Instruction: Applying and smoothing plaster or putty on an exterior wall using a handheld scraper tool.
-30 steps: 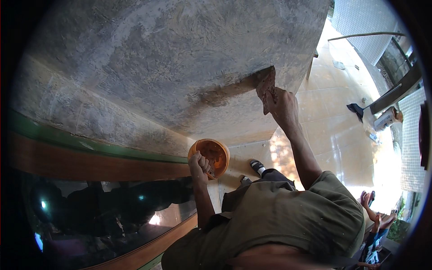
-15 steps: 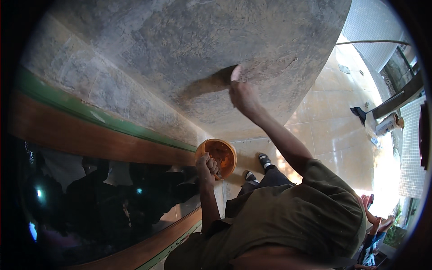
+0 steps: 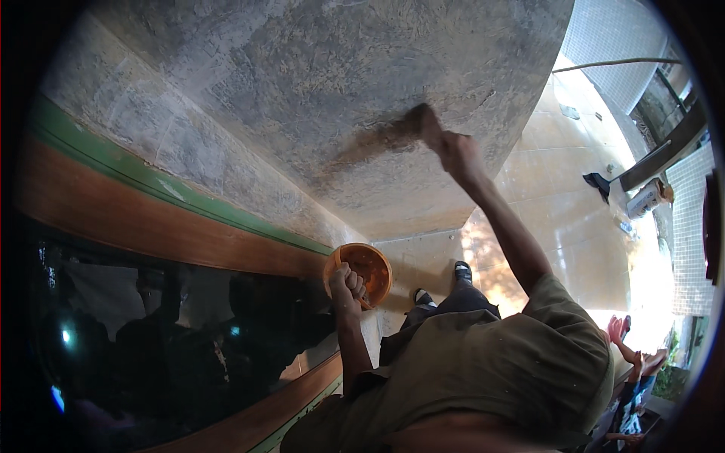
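Note:
My left hand [image 3: 347, 287] is closed on the near-left rim of an orange bucket [image 3: 384, 273], which has orange-brown contents at its bottom. My right hand [image 3: 461, 157] is closed on a flat reddish-brown tool [image 3: 430, 123], blurred by motion, possibly a sponge or pad, held against the mottled grey plaster wall [image 3: 325, 75]. A darker brownish streak and shadow runs down-left from the tool on that wall.
A green-edged wooden frame [image 3: 151, 241] with dark glass [image 3: 158, 362] lines the left. My sandalled feet [image 3: 462, 272] stand on beige tiles [image 3: 551, 196]. At right are mesh panels [image 3: 687, 241], a post [image 3: 649, 162] and a white container [image 3: 646, 200]. Another person's legs [image 3: 638, 362] show at lower right.
My right hand and tool swept left across the wall half a second ago and are now back to the right. My left hand and bucket shifted slightly; my feet moved a little.

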A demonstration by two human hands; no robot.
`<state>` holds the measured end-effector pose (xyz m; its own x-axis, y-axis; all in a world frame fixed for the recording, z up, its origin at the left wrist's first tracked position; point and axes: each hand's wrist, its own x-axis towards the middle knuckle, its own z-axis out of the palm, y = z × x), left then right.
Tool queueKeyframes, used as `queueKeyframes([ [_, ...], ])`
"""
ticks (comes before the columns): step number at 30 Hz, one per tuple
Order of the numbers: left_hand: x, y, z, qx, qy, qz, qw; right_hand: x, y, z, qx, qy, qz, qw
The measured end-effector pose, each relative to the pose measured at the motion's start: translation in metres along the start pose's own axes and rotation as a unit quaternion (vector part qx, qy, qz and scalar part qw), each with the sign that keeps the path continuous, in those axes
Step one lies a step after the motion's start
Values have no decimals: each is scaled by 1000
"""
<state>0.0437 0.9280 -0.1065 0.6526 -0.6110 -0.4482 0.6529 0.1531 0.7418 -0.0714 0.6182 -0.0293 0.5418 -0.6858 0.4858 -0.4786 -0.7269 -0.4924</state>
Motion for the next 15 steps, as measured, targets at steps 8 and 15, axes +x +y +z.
queueKeyframes([
  [8, 23, -4, 16, 14, -46, -8, 999, 1, 66, -86, -11, 119, 124, 985],
  [15, 29, -11, 36, 40, -48, 1, 998, 17, 56, -73, 83, 70, 91, 990],
])
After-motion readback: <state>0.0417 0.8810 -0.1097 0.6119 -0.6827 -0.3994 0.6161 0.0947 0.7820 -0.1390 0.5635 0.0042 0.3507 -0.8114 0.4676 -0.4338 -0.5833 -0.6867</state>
